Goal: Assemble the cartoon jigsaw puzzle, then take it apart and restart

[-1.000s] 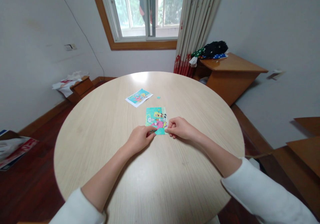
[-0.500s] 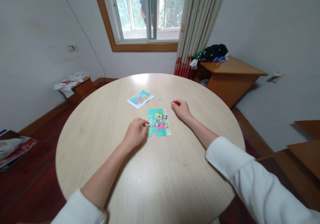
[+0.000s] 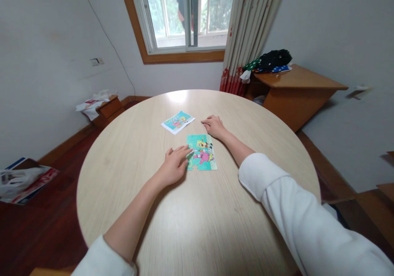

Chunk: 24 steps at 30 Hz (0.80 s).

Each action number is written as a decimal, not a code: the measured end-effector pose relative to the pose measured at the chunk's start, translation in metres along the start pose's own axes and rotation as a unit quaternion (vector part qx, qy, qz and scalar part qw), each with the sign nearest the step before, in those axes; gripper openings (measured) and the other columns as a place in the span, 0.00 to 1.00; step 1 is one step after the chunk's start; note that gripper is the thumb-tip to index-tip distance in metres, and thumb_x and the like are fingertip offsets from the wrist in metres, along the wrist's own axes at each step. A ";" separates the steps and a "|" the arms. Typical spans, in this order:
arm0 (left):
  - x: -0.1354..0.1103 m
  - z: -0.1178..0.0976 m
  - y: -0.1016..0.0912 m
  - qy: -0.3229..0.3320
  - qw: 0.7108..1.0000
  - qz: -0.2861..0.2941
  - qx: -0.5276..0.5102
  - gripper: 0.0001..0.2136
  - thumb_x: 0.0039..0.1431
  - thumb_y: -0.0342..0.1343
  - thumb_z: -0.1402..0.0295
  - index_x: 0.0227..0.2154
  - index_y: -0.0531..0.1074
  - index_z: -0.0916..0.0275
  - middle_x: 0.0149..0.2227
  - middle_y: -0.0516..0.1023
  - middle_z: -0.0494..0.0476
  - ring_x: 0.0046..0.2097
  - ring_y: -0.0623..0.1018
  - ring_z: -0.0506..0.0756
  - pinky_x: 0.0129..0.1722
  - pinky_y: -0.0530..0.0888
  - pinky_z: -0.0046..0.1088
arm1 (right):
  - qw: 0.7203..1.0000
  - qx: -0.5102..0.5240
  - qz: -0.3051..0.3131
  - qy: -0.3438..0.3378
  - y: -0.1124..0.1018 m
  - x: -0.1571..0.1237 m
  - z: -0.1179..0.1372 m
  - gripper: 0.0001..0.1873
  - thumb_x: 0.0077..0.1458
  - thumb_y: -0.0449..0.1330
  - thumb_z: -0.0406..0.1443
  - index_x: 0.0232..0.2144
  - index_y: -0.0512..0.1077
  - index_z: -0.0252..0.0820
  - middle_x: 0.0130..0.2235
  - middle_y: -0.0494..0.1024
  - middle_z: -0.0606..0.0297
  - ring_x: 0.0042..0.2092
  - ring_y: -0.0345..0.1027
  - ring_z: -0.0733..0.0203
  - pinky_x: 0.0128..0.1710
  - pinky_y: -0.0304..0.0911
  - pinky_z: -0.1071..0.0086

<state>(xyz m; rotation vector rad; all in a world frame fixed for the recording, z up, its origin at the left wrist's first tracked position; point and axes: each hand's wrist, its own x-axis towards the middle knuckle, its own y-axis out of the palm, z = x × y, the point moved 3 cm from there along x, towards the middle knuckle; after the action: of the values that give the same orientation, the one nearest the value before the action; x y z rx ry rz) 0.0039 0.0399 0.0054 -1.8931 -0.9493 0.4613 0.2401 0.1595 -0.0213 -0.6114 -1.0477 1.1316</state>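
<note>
A nearly whole cartoon jigsaw puzzle [image 3: 201, 155] lies flat on the table, with a gap in its lower edge toward me. My left hand [image 3: 175, 165] rests at the puzzle's left side, its fingers stretched out and the fingertips on the puzzle's left part. Beyond the puzzle's top edge, my right hand [image 3: 214, 127] reaches down to the tabletop with its fingers extended. Its fingertips are where a small loose puzzle piece lay; that piece is hidden now, and I cannot see whether it is pinched.
A printed reference picture [image 3: 177, 122] lies left of my right hand. All this is on a round wooden table [image 3: 123, 161]. Behind it on the right stands a wooden desk [image 3: 301, 79] with dark spotted cloth [image 3: 273, 60]. A window [image 3: 187, 13] and curtain [image 3: 246, 33] are at the back.
My right hand has moved left to the loose piece, now covered. The left hand's fingers have straightened and spread over the puzzle's left edge. The camera view has shifted slightly.
</note>
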 end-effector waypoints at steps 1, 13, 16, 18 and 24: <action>0.000 0.000 0.001 0.001 1.000 0.014 0.004 0.22 0.60 0.42 0.74 0.58 0.62 0.57 0.64 0.59 0.60 0.66 0.56 0.57 0.63 0.44 0.53 | 1.000 0.007 -0.009 -0.001 0.000 0.001 -0.002 0.14 0.56 0.55 0.34 0.42 0.77 0.41 0.46 0.72 0.52 0.49 0.61 0.50 0.50 0.56 0.58; -0.002 -0.001 0.001 0.021 0.997 0.064 0.034 0.22 0.61 0.41 0.71 0.58 0.62 0.61 0.65 0.56 0.62 0.66 0.54 0.58 0.63 0.43 0.54 | 1.000 -0.017 -0.021 0.004 -0.001 0.003 -0.008 0.08 0.55 0.56 0.31 0.34 0.75 0.36 0.39 0.74 0.54 0.43 0.66 0.54 0.45 0.59 0.63; -0.002 -0.001 0.000 0.024 0.997 0.059 0.041 0.22 0.62 0.41 0.71 0.58 0.62 0.61 0.64 0.57 0.62 0.66 0.55 0.57 0.63 0.44 0.54 | 0.998 -0.037 -0.043 0.027 0.000 0.001 -0.011 0.08 0.54 0.58 0.34 0.36 0.74 0.36 0.39 0.73 0.52 0.45 0.64 0.50 0.46 0.59 0.60; -0.002 -0.001 0.000 0.024 0.997 0.056 0.043 0.22 0.62 0.41 0.71 0.58 0.63 0.61 0.64 0.58 0.62 0.66 0.56 0.57 0.64 0.45 0.53 | 0.996 -0.044 -0.061 0.047 0.000 0.001 -0.014 0.09 0.53 0.60 0.37 0.34 0.74 0.36 0.39 0.72 0.51 0.46 0.63 0.48 0.46 0.58 0.59; -0.002 -0.001 0.000 0.024 0.997 0.055 0.041 0.21 0.61 0.42 0.71 0.57 0.63 0.60 0.64 0.59 0.61 0.65 0.56 0.57 0.63 0.46 0.54 | 0.993 -0.012 -0.080 0.088 -0.002 0.002 -0.019 0.08 0.48 0.63 0.38 0.25 0.71 0.39 0.35 0.72 0.55 0.43 0.63 0.51 0.44 0.59 0.59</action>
<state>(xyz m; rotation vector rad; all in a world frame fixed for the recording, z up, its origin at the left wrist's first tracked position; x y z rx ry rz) 0.0029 0.0377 0.0054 -1.8797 -0.7865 0.5092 0.2584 0.1627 -0.0268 -0.6222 -0.9427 0.9096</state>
